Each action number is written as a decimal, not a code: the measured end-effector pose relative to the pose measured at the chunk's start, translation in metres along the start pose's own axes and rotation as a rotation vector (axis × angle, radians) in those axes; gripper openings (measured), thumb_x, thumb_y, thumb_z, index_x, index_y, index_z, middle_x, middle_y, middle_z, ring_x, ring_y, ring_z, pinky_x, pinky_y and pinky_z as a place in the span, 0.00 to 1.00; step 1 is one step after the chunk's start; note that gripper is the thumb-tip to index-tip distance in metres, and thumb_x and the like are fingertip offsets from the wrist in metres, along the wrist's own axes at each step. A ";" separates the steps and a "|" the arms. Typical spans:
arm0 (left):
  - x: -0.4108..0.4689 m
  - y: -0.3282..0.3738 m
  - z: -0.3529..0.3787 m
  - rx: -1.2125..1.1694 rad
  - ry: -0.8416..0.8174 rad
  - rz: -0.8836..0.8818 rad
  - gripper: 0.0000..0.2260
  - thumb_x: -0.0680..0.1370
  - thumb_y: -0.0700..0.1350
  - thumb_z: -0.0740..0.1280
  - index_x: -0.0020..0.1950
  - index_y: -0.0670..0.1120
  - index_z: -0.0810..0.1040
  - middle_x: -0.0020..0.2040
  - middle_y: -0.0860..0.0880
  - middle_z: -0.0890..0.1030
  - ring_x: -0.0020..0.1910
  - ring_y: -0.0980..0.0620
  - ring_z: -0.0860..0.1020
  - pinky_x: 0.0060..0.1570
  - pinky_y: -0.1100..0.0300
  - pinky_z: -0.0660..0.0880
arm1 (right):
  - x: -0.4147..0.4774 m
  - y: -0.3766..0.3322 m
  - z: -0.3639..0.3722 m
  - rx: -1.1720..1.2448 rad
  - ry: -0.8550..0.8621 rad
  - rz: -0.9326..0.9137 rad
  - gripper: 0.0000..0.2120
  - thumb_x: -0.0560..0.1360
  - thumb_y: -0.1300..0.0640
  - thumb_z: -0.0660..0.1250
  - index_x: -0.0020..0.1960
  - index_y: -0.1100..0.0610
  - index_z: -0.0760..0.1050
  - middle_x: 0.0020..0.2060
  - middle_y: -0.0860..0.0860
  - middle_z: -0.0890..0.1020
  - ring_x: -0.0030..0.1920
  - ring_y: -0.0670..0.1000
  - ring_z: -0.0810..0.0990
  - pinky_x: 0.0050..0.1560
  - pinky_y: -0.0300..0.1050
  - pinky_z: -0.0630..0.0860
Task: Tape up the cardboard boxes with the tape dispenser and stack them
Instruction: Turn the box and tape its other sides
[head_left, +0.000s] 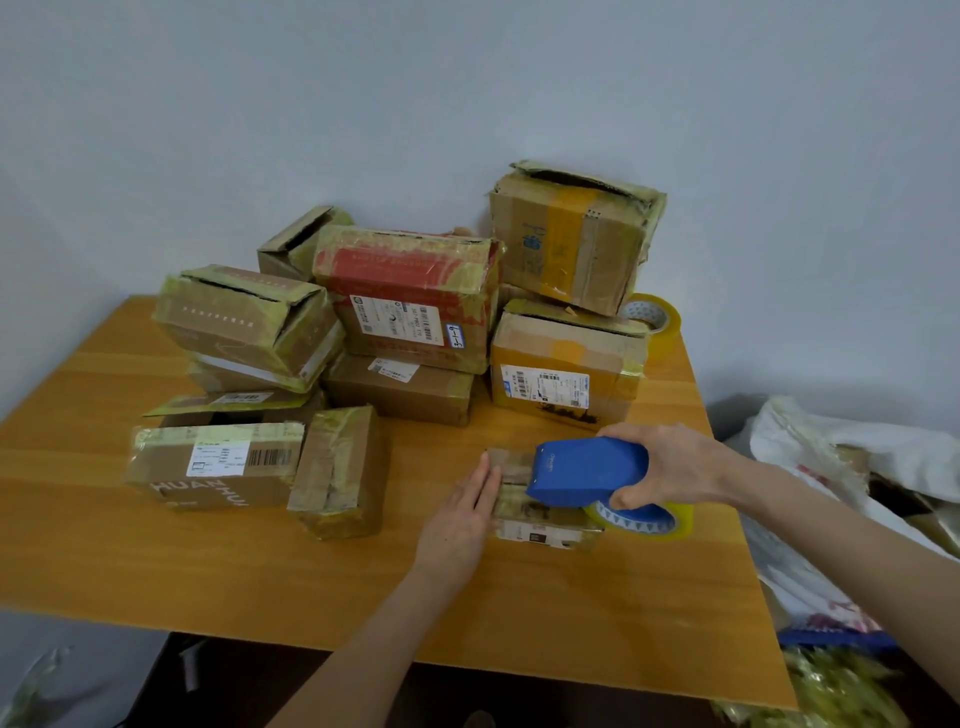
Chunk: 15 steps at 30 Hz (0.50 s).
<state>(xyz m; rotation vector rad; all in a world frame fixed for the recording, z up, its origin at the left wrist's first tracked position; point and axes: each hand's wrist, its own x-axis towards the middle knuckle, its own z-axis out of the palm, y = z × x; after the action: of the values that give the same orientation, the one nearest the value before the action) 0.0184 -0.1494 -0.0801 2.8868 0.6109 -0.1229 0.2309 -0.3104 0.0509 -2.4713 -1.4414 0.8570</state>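
Note:
A small flat cardboard box (540, 530) lies on the wooden table (363, 597) near its front right. My left hand (465, 514) rests flat against the box's left side with straight fingers. My right hand (670, 465) grips a blue tape dispenser (587, 473) that sits on top of the box, its yellowish tape roll (644, 519) hanging past the box's right edge. Behind stand several taped cardboard boxes in a loose pile, among them a red-topped box (410, 291) and a tall box (571, 239) stacked on an orange-taped one (566, 364).
A spare tape roll (657, 317) sits at the back right by the stacked boxes. Two boxes (218, 462) (340, 473) lie at the left front. White bags (857, 467) and crumpled tape scraps lie off the table's right edge. A wall stands close behind.

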 end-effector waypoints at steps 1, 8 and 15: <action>0.000 0.001 0.000 0.011 0.006 -0.003 0.36 0.82 0.46 0.60 0.77 0.48 0.35 0.78 0.50 0.34 0.77 0.51 0.54 0.69 0.60 0.64 | -0.001 0.002 0.001 0.016 -0.007 0.006 0.28 0.69 0.45 0.73 0.66 0.43 0.68 0.53 0.47 0.78 0.51 0.50 0.78 0.53 0.47 0.78; 0.002 0.018 -0.019 0.115 0.024 -0.031 0.31 0.83 0.49 0.55 0.75 0.43 0.35 0.73 0.47 0.33 0.75 0.49 0.35 0.75 0.53 0.38 | 0.005 -0.006 0.000 -0.073 -0.008 0.080 0.31 0.69 0.39 0.71 0.69 0.43 0.65 0.54 0.47 0.77 0.52 0.51 0.77 0.53 0.48 0.78; 0.007 0.037 -0.010 0.109 0.016 0.065 0.26 0.84 0.47 0.51 0.78 0.42 0.43 0.75 0.44 0.35 0.73 0.50 0.33 0.69 0.54 0.31 | 0.006 -0.011 0.000 -0.075 0.003 0.086 0.37 0.67 0.36 0.72 0.71 0.44 0.63 0.57 0.46 0.76 0.55 0.51 0.76 0.55 0.49 0.77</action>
<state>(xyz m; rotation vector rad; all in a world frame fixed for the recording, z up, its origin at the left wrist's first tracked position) 0.0406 -0.1775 -0.0649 3.0123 0.5279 -0.1284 0.2246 -0.3002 0.0526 -2.6054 -1.3998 0.8294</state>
